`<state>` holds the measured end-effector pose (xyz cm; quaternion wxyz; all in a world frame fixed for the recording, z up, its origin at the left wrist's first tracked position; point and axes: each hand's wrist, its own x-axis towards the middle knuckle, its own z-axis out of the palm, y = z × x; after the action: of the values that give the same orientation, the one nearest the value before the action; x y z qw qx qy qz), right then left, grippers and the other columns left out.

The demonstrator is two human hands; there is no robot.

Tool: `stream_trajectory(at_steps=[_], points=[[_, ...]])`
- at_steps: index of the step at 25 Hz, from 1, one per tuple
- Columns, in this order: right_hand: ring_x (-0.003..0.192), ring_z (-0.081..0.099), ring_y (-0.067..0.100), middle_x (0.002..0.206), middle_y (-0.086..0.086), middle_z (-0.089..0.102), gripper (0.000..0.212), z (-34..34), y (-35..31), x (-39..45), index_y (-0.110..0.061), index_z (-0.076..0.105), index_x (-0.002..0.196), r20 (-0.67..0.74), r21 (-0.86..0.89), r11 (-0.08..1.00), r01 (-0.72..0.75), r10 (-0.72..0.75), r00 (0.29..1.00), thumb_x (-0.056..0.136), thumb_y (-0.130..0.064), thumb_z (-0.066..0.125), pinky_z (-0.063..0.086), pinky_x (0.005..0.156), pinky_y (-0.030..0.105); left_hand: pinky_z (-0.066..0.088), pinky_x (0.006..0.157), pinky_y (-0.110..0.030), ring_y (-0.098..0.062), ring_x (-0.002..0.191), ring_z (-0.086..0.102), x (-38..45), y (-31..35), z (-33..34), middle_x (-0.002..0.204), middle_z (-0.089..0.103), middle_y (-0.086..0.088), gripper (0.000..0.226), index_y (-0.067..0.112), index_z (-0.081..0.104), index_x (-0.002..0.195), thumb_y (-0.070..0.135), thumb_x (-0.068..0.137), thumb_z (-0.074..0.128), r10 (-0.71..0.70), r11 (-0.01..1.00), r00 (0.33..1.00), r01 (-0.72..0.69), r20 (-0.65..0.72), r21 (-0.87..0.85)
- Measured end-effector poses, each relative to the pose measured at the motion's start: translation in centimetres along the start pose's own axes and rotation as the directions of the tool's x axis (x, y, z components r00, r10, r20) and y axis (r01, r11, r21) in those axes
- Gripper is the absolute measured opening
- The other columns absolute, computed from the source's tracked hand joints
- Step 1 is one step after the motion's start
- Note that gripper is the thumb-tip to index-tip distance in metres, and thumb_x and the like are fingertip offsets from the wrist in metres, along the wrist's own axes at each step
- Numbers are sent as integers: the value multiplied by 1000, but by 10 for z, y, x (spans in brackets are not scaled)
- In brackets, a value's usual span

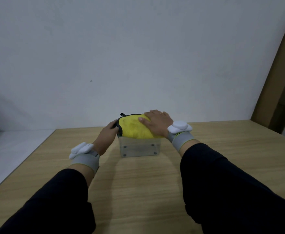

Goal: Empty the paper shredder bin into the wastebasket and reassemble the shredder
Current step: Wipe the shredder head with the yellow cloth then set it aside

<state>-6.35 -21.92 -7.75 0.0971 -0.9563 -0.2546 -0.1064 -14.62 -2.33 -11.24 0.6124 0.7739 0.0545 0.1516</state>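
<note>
A clear plastic bin (139, 148) stands on the wooden table (138, 183), its near wall showing small screws. A yellow cloth with a dark edge (132, 125) lies draped over its top. My right hand (156, 123) rests flat on the cloth's right part, fingers spread. My left hand (108, 134) is at the cloth's left edge, fingers curled at the dark rim of the cloth. What lies beneath the cloth is hidden. No wastebasket is in view.
A white wall (121, 56) rises right behind the table. A brown board (280, 85) leans at the far right. The table's left edge (28, 157) drops to a pale floor. White sensors sit on grey bands on both wrists.
</note>
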Motion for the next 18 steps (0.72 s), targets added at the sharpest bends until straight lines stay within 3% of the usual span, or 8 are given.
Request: stream_trajectory(at_steps=[2,4,7,9,12,15,18], points=[[138,34,30,147,11,42,64,-1,11,-3,-27,43,140,-46,-36,998,-55,54,998,94,-65,21,24,110,46,40,92,-35,-18,113,51,1,8,-2,128,57,-1,48,29,59,121,4,86,38,-2,1000,999,3,-49,6],[124,45,35,133,14,51,60,-1,20,-8,-30,46,136,-103,-43,991,-130,125,987,93,-65,22,32,100,44,41,99,-39,-22,116,52,3,13,1,126,57,-4,38,20,62,120,11,92,39,28,997,995,-21,-100,72],[113,53,35,121,12,60,54,-1,27,-12,-34,46,135,-112,25,974,-223,225,968,94,-62,24,34,92,43,40,81,-30,-21,101,55,5,21,9,108,61,-5,31,9,66,108,31,93,52,32,995,987,-17,-156,97],[113,55,33,122,9,63,50,-2,28,-13,-34,46,135,-77,120,963,-242,252,965,95,-57,27,34,92,42,36,67,-28,-21,83,51,8,26,16,85,56,-5,30,8,66,87,37,88,59,25,985,988,2,-153,174],[115,54,32,127,6,61,42,-3,25,-17,-30,49,133,-99,208,952,-225,249,963,97,-46,34,36,92,41,46,69,-32,-28,78,53,12,35,26,72,54,-10,40,12,53,58,42,81,65,15,940,973,64,-229,335],[116,53,31,128,7,58,38,-4,22,-19,-23,54,129,-160,200,954,-222,255,954,97,-36,40,35,94,39,52,84,-43,-36,98,58,11,42,35,93,67,-18,31,10,65,73,40,83,62,76,889,952,69,-295,453],[111,53,33,127,11,53,36,-9,24,-19,-18,55,129,-226,193,958,-212,254,941,96,-21,40,38,89,36,45,79,-36,-34,99,56,9,48,42,107,62,-17,32,6,57,108,32,90,53,136,904,939,12,-315,427]])
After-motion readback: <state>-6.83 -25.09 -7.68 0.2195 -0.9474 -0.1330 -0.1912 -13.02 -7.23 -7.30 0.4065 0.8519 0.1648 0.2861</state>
